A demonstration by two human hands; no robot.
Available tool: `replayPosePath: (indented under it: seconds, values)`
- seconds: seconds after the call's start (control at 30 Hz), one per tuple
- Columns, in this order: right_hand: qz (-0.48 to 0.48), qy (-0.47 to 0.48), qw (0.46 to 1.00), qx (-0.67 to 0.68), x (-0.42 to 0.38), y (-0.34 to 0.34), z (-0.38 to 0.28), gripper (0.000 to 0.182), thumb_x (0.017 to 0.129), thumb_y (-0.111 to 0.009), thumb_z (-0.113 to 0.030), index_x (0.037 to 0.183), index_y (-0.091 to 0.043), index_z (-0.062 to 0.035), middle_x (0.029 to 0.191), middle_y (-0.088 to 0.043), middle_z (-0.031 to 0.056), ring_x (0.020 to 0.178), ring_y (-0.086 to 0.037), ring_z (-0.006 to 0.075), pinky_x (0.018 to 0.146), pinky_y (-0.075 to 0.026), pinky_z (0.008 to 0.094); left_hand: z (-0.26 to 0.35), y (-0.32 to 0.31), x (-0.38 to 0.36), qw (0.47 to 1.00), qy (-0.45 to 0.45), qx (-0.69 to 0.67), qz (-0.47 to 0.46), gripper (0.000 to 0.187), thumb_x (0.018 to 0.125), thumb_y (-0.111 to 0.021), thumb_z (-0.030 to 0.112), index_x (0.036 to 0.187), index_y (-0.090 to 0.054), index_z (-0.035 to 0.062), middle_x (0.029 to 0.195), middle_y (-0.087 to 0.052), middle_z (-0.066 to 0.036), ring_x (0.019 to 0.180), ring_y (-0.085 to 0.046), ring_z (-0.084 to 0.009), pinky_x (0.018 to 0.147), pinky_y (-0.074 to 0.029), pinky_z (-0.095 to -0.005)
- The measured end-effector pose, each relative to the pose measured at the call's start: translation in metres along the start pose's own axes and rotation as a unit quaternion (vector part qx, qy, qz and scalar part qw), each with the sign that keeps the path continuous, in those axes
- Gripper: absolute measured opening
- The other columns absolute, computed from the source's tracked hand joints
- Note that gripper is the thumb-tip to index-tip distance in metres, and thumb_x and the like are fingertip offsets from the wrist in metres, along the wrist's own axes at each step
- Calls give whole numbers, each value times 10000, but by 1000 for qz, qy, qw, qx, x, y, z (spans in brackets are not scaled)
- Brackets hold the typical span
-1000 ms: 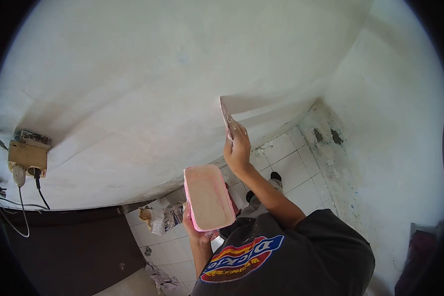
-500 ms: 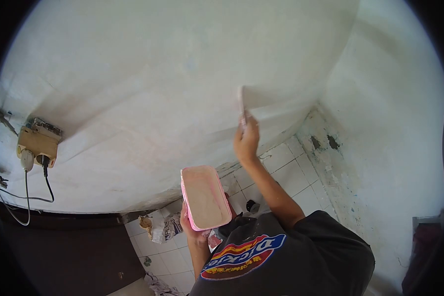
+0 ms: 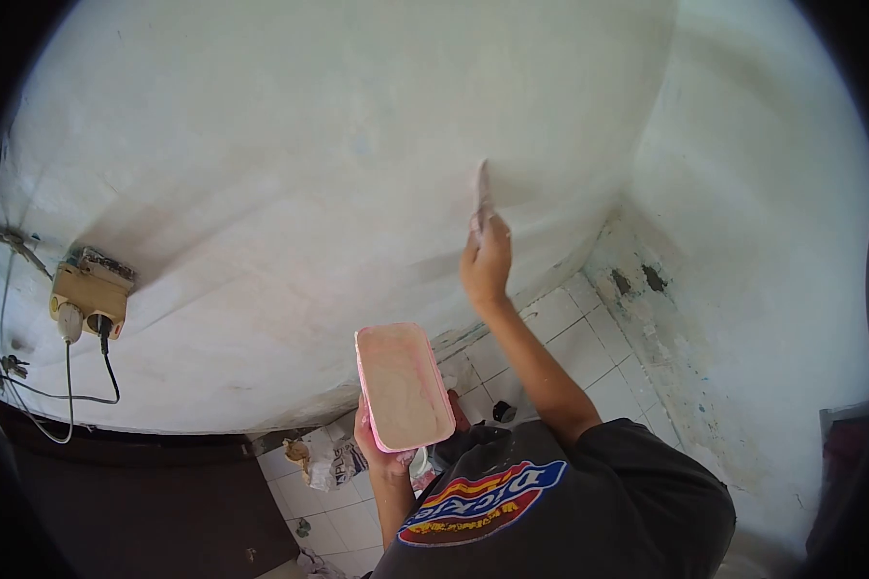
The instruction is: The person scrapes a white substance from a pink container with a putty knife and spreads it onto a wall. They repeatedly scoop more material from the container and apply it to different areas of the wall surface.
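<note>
My left hand [image 3: 386,454] grips a pink rectangular tub [image 3: 368,420] from below, in front of my chest. Smooth beige filler paste [image 3: 410,386] lies inside it, with some smeared on the rim. Up and to the right, my right hand [image 3: 488,261] is closed on a pale, thin putty knife [image 3: 483,188], seen nearly edge-on. The blade overlaps the patchy whitish wall [image 3: 290,212] and casts a shadow to its right.
At left, a wall socket box [image 3: 89,297] carries two plugs and hanging cables. Below are a dark brown panel [image 3: 126,502], white floor tiles [image 3: 584,352] and a crumpled bag [image 3: 328,461]. On the right, a side wall [image 3: 753,261] has peeling paint near the corner.
My right hand with the putty knife shifts slightly right, and the blade now tilts to the right. The view has turned a little; the tub stays in my left hand.
</note>
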State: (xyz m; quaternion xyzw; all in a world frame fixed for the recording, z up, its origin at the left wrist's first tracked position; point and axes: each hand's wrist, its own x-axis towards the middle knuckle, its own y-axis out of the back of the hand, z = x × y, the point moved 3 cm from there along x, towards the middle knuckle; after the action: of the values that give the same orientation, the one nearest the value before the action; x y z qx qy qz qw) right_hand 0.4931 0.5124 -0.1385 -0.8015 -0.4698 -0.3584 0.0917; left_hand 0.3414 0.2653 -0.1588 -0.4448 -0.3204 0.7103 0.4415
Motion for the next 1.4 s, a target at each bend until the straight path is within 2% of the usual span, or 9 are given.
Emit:
replayPosePath:
  seconds: [0.2,0.4,0.6,0.67,0.73,0.83,1.17,1.33,1.4]
  values:
    - [-105,4,985,136,-50,-11,-22,386,856,-547,10,1242,-546,16,1081,-614,216,1043,-576,382,882,-463,433,0,-2,1,1000,-12,20,11,461,985,-401,356,1313,-477,42,1241,-576,-145,1054,-620,-312,869,-540,-457]
    - [-5,-138,978,153,13,33,29,335,928,-507,-54,1244,-537,53,1078,-618,223,1014,-589,381,871,-466,432,0,-5,1,999,-28,40,20,456,983,-403,347,1308,-476,35,1225,-581,-148,1043,-627,-305,844,-553,-456]
    - [30,48,998,-4,-2,2,-2,259,952,-493,-97,1144,-576,55,941,-627,227,849,-630,348,755,-479,377,3,-7,-5,998,-55,11,0,451,985,-402,336,1308,-474,29,1213,-586,-153,1036,-631,-318,847,-554,-458]
    - [-42,-50,992,109,-25,2,-15,237,962,-501,-125,1109,-582,42,893,-628,187,806,-625,307,722,-470,355,5,-4,-2,998,-61,8,-6,445,988,-398,331,1307,-474,32,1223,-586,-152,1050,-627,-315,851,-550,-457]
    - [-114,-144,958,219,-22,5,-23,222,972,-510,-152,1075,-589,28,845,-630,146,763,-620,266,689,-461,333,8,-5,-1,997,-70,3,-17,439,991,-394,327,1307,-475,34,1234,-586,-151,1064,-622,-312,855,-546,-456]
    - [-165,-346,798,465,2,22,-30,205,977,-566,-206,1079,-612,-35,960,-626,7,840,-553,57,757,-452,240,8,-8,-8,995,-95,-20,-12,443,986,-404,336,1305,-477,37,1231,-588,-150,1060,-624,-315,845,-550,-454]
    - [-20,-368,705,605,91,92,-6,230,907,-588,-91,1129,-587,-33,1085,-636,48,988,-627,167,887,-509,305,8,-15,-3,990,-120,-59,-38,478,989,-405,405,1317,-470,63,1244,-570,-134,1067,-611,-311,846,-543,-463]
    - [67,-369,675,636,115,110,18,258,927,-571,-51,1179,-540,-5,1135,-612,79,1033,-611,181,911,-513,326,9,-2,27,991,-64,24,-112,796,883,-403,620,1442,-307,62,1305,-482,-251,1049,-525,-597,764,-473,-714]
    - [74,-347,683,638,124,115,27,259,930,-566,-49,1183,-537,-4,1140,-609,80,1041,-609,181,917,-514,321,8,-11,39,990,-76,41,-113,786,888,-397,618,1444,-304,70,1315,-474,-249,1055,-517,-604,767,-468,-723]
